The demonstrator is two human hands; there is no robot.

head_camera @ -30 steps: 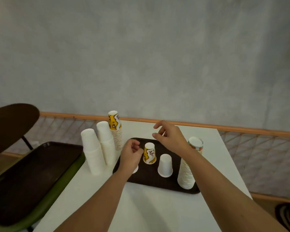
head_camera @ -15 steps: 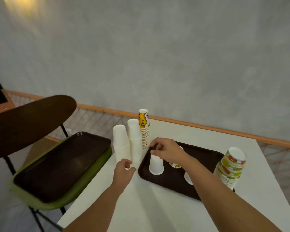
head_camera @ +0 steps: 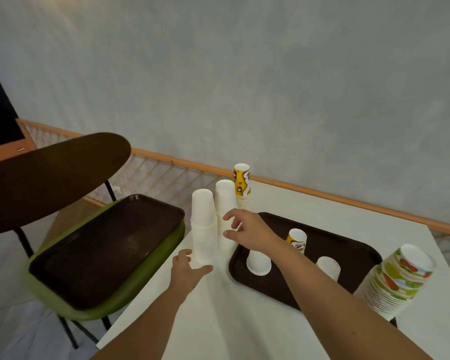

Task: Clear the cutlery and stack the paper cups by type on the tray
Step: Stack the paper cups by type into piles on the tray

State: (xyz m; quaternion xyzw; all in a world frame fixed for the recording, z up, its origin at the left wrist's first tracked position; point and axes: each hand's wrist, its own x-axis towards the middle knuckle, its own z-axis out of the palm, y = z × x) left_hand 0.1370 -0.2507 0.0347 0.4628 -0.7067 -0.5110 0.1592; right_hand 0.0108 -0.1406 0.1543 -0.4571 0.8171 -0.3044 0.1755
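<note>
Head view: the cup-sorting step is in hand, and no cutlery shows anywhere. The brown tray (head_camera: 348, 245) lies on the white surface (head_camera: 244, 320), and both hands are at the stacks standing just off its left end.

The left hand (head_camera: 189, 272) sits at the foot of the near white stack (head_camera: 203, 229). Its fingers (head_camera: 183, 254) and thumb are spread to either side of the base and grip nothing; whether they touch the paper I cannot tell. The right hand (head_camera: 250, 231) is stretched over the tray's corner to the far white stack (head_camera: 224, 203), fingers wide apart and empty, just at its side.

The next move is probably to take hold of a white stack and bring it onto the tray. That calls for a low, even grip that keeps the tall column upright, and for the right wrist to stay clear of the single cup beneath it.

- **Stacks:** four. Two are white, one yellow patterned stack (head_camera: 241, 185) stands behind them, and one green-and-red patterned stack (head_camera: 398, 279) is at the tray's right end; whether it is on the tray is unclear.
- **Single cups on the tray:** three. They are a larger white cup (head_camera: 259, 265) standing mouth down, a smaller white cup (head_camera: 327, 266) and a yellow patterned cup (head_camera: 296, 239).
- **Trays:** two, the second tray (head_camera: 109, 245) resting on a green chair (head_camera: 102, 311).
</note>
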